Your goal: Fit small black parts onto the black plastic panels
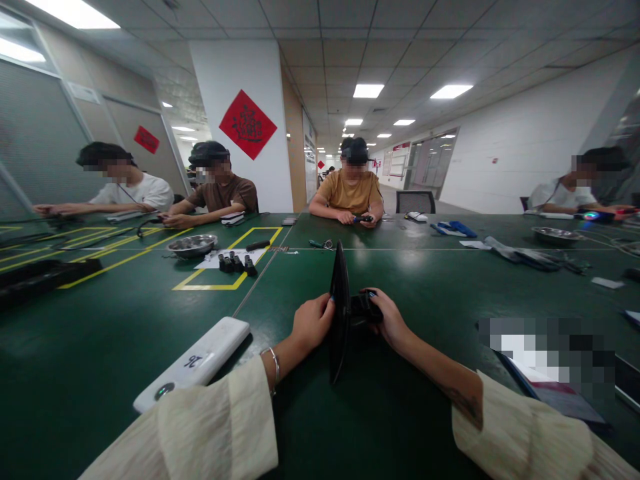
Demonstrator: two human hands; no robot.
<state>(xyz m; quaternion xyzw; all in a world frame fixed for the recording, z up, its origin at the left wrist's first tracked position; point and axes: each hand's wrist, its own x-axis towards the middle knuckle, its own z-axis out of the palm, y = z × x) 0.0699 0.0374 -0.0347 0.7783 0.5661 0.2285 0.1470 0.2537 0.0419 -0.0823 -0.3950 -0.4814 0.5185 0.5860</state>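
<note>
From my remote seat I see both hands working at the near middle of the green table. The left hand is closed on the left face of a thin black panel, which stands upright and edge-on to the camera with its lower tip on or just above the tabletop. The right hand is wrapped around a small black block that sits against the panel's right face; I cannot tell whether the 2 pieces are joined. I judge the panel stiff and light, likely hard plastic, smooth enough to slip, so the safest hold is a pinch near its middle edge, with the block gripped across its sides. There is open room in front of the hands and to the far side. A white power bank lies near on the left, and a notebook lies near on the right, both well apart from the panel. Farther left, small black parts and a metal bowl sit by a yellow tape outline.
</note>
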